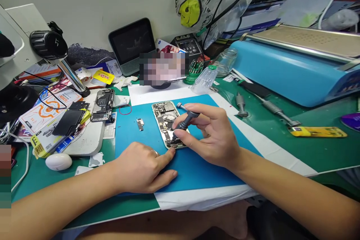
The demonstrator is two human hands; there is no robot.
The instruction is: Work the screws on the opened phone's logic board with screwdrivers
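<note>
An opened smartphone (165, 109) lies on the blue mat (135, 114), its inner parts exposed. My right hand (215, 135) pinches a small dark grey screwdriver (184, 123) between thumb and fingers. The tool is tilted, and its lower end is over the bottom part of the phone; the exact contact of the tip is hidden. My left hand (144, 167) rests on the mat, with the index fingertip touching the phone's near edge and the thumb apart from it. Left of the phone lies a small loose metal-and-black part (140, 124).
At left, another opened phone (102, 105), stacked boxes (50, 108), a white earbud case (59, 161) and a microscope stand (71, 75). A smart display (133, 43) and screwdriver bits (196, 68) stand behind. To the right are a second screwdriver (241, 105) and a blue machine (281, 71).
</note>
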